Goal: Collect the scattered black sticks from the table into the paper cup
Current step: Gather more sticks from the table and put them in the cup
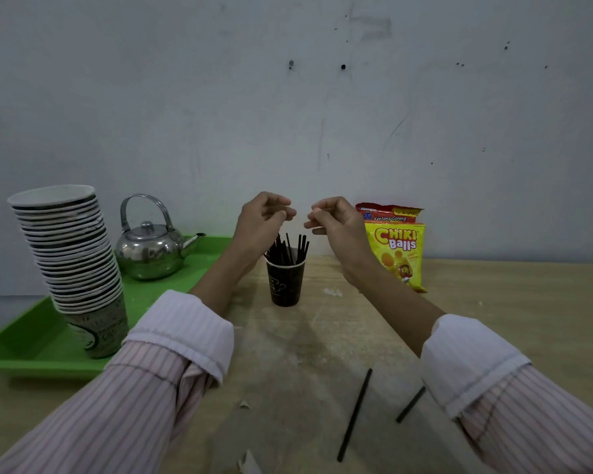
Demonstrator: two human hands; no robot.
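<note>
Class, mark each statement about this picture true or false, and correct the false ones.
1. The paper cup holds black sticks. True.
2. Every stick is already in the cup. False: two loose sticks lie on the table by the right sleeve.
3. The kettle stands on the green tray. True.
4. The snack bags sit on the tray. False: they stand on the table, right of the cup.
</note>
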